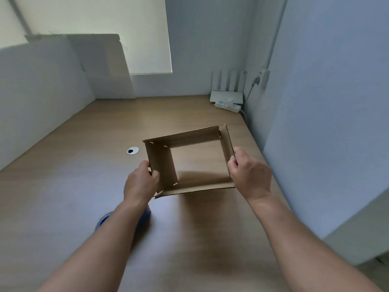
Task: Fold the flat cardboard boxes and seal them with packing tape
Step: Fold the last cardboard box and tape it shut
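Holding a cardboard box [189, 137] at centre frame, w/ both hands on it. The box is opened out into a rectangular tube w/ no top or bottom closed, so the wood table [63, 175] shows thru its middle. It's tilted a bit, right side further up the frame, flaps sticking out at the corners.

Left hand [141, 180] grips the box's left wall near the lower-left corner, fingers curled round the edge. Right hand [250, 173] pinches the right wall's edge btwn thumb and fingers, also curled.

Blue round item [103, 220] lies on the table at lower centre-left, mostly hidden under the left forearm; can't tell what it is. Cable grommet [133, 150] is just left of the box. Router [227, 95] and power strip [228, 106] are in the far right corner. Flat sheets [101, 64] lean on the wall at upper left.
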Demonstrator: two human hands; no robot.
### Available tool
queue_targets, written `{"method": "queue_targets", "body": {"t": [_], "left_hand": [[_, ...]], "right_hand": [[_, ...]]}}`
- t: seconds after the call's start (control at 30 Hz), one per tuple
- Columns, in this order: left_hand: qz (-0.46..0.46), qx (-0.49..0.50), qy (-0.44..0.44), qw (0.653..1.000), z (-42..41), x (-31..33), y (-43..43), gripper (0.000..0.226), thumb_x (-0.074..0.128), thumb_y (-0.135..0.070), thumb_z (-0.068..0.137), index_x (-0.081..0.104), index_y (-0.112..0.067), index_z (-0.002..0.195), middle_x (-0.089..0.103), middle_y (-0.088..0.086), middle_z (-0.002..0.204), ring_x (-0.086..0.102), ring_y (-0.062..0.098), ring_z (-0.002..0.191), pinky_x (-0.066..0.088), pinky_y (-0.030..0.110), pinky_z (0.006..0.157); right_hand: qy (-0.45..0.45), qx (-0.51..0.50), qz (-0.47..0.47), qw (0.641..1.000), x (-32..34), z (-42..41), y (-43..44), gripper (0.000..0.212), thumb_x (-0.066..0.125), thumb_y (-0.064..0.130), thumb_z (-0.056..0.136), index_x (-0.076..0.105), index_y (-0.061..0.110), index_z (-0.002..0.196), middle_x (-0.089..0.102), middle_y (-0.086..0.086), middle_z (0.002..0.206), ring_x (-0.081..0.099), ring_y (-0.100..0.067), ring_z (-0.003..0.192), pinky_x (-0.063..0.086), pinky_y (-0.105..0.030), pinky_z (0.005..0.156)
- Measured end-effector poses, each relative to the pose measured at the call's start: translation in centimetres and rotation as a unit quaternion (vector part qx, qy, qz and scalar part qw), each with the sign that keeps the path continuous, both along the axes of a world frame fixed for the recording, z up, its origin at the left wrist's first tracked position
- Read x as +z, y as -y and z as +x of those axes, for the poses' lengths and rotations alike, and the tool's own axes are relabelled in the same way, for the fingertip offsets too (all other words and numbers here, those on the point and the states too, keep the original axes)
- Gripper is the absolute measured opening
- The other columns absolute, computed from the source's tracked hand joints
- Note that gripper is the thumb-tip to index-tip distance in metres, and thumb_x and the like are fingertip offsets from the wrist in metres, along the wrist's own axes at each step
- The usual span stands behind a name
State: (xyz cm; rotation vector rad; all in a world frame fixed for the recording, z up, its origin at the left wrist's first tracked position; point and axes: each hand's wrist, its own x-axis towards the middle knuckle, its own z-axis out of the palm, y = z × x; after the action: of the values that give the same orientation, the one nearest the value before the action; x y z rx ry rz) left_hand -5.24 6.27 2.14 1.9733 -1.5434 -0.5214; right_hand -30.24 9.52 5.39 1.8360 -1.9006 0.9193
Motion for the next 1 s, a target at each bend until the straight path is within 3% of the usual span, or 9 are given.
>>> {"method": "queue_targets", "body": {"t": [0.13,0.3,0.43,0.57,0.7,0.8,0.87,0.93,1.0], "left_hand": [[-0.018,-0.032,0.037,0.999,0.2,3.5,0.0,0.019,0.050,-0.022,0.083,0.058,-0.020,0.101,0.067,0.007,0.086,0.066,0.030,0.077,0.058,0.040,0.070],[0.001,-0.063,0.028,0.998,-0.2,4.2,-1.2,0.017,0.055,-0.026,0.085,0.057,-0.018,0.100,0.065,0.005,0.093,0.065,0.027,0.080,0.057,0.041,0.074],[0.003,-0.218,0.017,0.976,-0.1,4.0,-2.1,0.051,0.053,-0.054,0.088,0.054,-0.019,0.124,0.053,-0.006,0.111,0.056,0.016,0.101,0.048,0.034,0.089],[0.067,-0.318,-0.071,0.943,0.8,3.3,-2.2,0.096,0.028,-0.088,0.068,0.066,-0.003,0.094,0.062,0.009,0.092,0.058,0.025,0.090,0.045,0.038,0.081],[0.056,-0.343,-0.052,0.936,1.9,2.5,-0.4,0.085,0.045,-0.085,0.059,0.073,-0.014,0.094,0.063,0.006,0.091,0.057,0.021,0.091,0.048,0.037,0.083],[0.069,-0.330,-0.085,0.938,2.5,2.6,0.4,0.079,0.044,-0.098,0.041,0.070,-0.036,0.084,0.064,0.008,0.104,0.056,0.011,0.095,0.041,0.011,0.076],[0.094,-0.342,-0.087,0.931,2.8,2.9,0.8,0.087,0.042,-0.101,0.035,0.064,-0.039,0.093,0.060,-0.008,0.108,0.051,-0.005,0.092,0.037,0.002,0.071],[0.112,-0.334,-0.086,0.932,2.9,2.9,1.2,0.090,0.049,-0.098,0.032,0.059,-0.038,0.099,0.050,-0.027,0.105,0.044,-0.016,0.093,0.036,0.002,0.074],[0.106,-0.294,-0.112,0.943,3.1,2.8,1.8,0.071,0.061,-0.086,0.039,0.060,-0.039,0.092,0.052,-0.027,0.100,0.047,-0.012,0.090,0.042,0.013,0.081]], "right_hand": [[-0.008,-0.015,0.056,0.998,1.4,0.9,-0.3,0.017,0.056,0.008,0.073,0.046,0.015,0.060,0.038,0.001,0.044,0.026,-0.021,0.040,0.006,-0.012,0.048],[-0.009,0.018,0.186,0.982,1.5,2.6,-0.4,0.011,0.046,0.021,0.093,0.055,0.015,0.095,0.052,-0.003,0.077,0.045,-0.020,0.064,0.020,-0.021,0.045],[0.064,0.035,0.247,0.966,0.9,3.4,0.6,0.028,0.046,0.042,0.096,0.063,0.020,0.100,0.063,-0.001,0.094,0.052,-0.013,0.073,0.035,-0.021,0.052],[0.184,0.126,0.413,0.883,0.5,1.8,1.5,0.048,0.045,0.073,0.081,0.060,0.028,0.079,0.060,0.007,0.083,0.055,-0.010,0.077,0.046,-0.028,0.067],[0.296,0.179,0.449,0.824,0.3,-0.1,1.8,0.083,0.072,0.057,0.072,0.043,0.021,0.141,0.052,0.001,0.138,0.051,-0.015,0.122,0.042,-0.033,0.102],[0.370,0.201,0.407,0.810,0.0,-0.7,2.2,0.091,0.068,0.068,0.065,0.045,0.022,0.140,0.054,0.000,0.136,0.054,-0.013,0.117,0.044,-0.034,0.103],[0.394,0.226,0.430,0.780,-0.1,-1.2,2.7,0.086,0.070,0.063,0.066,0.047,0.022,0.139,0.054,0.004,0.132,0.054,-0.010,0.114,0.046,-0.024,0.093],[0.374,0.237,0.459,0.770,-0.3,-1.4,3.3,0.079,0.074,0.049,0.071,0.045,0.021,0.140,0.052,0.009,0.125,0.051,-0.007,0.112,0.043,-0.015,0.084],[0.326,0.199,0.423,0.822,-1.0,-1.0,4.3,0.069,0.074,0.039,0.079,0.046,0.021,0.139,0.055,0.010,0.121,0.054,-0.007,0.107,0.046,-0.020,0.084]]}}
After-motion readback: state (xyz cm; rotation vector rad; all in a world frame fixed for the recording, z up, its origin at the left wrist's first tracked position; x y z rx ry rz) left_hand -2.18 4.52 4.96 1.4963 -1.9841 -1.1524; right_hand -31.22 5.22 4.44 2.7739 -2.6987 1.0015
